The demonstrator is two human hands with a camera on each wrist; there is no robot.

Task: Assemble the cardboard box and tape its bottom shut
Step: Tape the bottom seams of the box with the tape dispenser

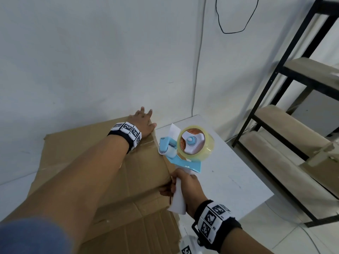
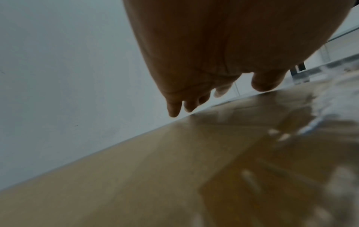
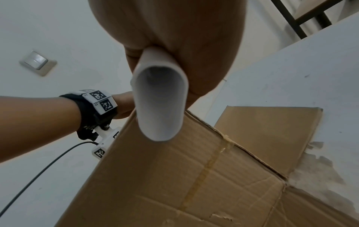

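A brown cardboard box [image 1: 145,171] stands on the white table [image 1: 238,167], its closed flaps facing up with shiny clear tape near the far right corner. My left hand [image 1: 142,120] lies flat on the box's far right corner, fingers straight and spread over the edge; the left wrist view shows the fingers [image 2: 174,107] above the box top [image 2: 155,176]. My right hand [image 1: 185,187] grips the white handle [image 3: 159,98] of a light blue tape dispenser [image 1: 183,145] loaded with a clear tape roll [image 1: 198,143], held just right of the box's right edge.
A white wall rises directly behind the box. A black metal shelf rack [image 1: 286,99] with brown boards stands at the right. One loose box flap [image 3: 268,138] lies out on the table. A light switch [image 3: 37,63] sits on the wall.
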